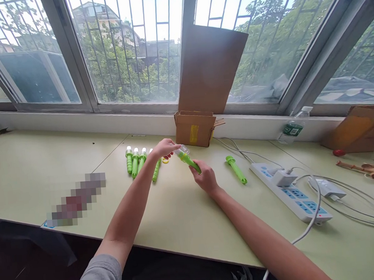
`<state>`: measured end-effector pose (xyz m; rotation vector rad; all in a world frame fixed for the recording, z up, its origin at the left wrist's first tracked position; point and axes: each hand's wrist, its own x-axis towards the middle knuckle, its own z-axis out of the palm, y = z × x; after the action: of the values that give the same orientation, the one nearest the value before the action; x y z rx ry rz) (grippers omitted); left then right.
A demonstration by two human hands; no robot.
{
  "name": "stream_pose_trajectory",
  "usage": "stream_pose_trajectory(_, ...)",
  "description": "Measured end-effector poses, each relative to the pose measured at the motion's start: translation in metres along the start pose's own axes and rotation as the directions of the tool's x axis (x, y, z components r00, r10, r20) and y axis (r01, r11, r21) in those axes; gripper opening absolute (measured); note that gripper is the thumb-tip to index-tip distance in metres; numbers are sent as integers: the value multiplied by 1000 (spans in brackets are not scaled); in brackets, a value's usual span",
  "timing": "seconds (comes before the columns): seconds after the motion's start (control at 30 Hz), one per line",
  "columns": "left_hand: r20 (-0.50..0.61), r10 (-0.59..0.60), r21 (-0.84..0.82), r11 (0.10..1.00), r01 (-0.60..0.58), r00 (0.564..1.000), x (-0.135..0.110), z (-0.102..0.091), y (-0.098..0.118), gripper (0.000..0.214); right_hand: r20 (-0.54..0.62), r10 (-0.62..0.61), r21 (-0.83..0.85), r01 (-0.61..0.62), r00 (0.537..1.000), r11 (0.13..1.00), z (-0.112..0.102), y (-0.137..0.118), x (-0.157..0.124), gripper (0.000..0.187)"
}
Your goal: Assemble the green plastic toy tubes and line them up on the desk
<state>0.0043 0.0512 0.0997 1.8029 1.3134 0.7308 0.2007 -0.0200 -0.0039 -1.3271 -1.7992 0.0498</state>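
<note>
My right hand point(205, 177) is closed round the handle of a green stick toy point(187, 158) held just above the table. At the toy's top end, my left hand point(164, 148) pinches the clear cap point(183, 149). A row of several matching green toys with clear caps point(136, 161) lies just left of my left hand. Another green stick without a cap point(236, 169) lies to the right of my right hand. A small yellow ring point(165, 160) rests on the table below my left hand.
A small open cardboard box point(195, 129) stands against the sill, a cardboard sheet point(211, 66) leaning behind it. On the right lie a power strip point(291, 192) with cables and chargers, a plastic bottle point(294, 127), another cardboard box point(357, 129) and wooden toys point(366, 169).
</note>
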Motion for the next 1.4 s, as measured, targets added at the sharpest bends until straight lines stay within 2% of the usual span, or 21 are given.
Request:
stream_pose_trajectory(0.13, 2, 1, 13, 1000, -1, 1000, -1, 0, 0, 45, 22, -33, 50, 32, 999, 998, 3, 2, 0, 36)
stream_pose_trajectory(0.33, 7, 12, -17, 1000, -11, 1000, -1, 0, 0, 46, -8, -21, 24, 21, 1000, 999, 3, 2, -1, 24)
stream_pose_trajectory(0.43, 6, 25, -21, 999, -25, 1000, 0, 0, 0, 45, 13, -9, -20, 9, 1000, 1000, 1, 1, -1, 26)
stream_pose_trajectory(0.6, 7, 35, -12, 999, -35, 999, 1, 1, -2, 45, 40, -12, 9, 12, 999, 1000, 3, 2, -1, 35)
stream_pose_trajectory(0.77, 5, 26, -28, 999, -25, 1000, 1, 1, -2, 45, 36, -1, 4, 1, 999, 1000, 4, 3, -1, 22)
stream_pose_trajectory(0.9, -1, 24, -35, 999, -24, 1000, 1, 2, 0, 45, 65, 0, -31, 2, 998, 1000, 2, 1, -1, 24)
stream_pose_trajectory(1.1, 15, 35, -15, 999, -35, 999, 1, 1, -1, 44, 39, -11, 16, 10, 999, 1000, 3, 1, -1, 34)
stream_pose_trajectory(1.23, 14, 25, -24, 999, -24, 1000, 0, 2, 0, 45, 57, -7, -5, 8, 998, 1000, 2, 2, -1, 22)
stream_pose_trajectory(1.4, 28, 28, -18, 999, -27, 999, -3, 3, 3, 46, 59, 7, -20, -6, 998, 1000, 1, 1, 0, 27)
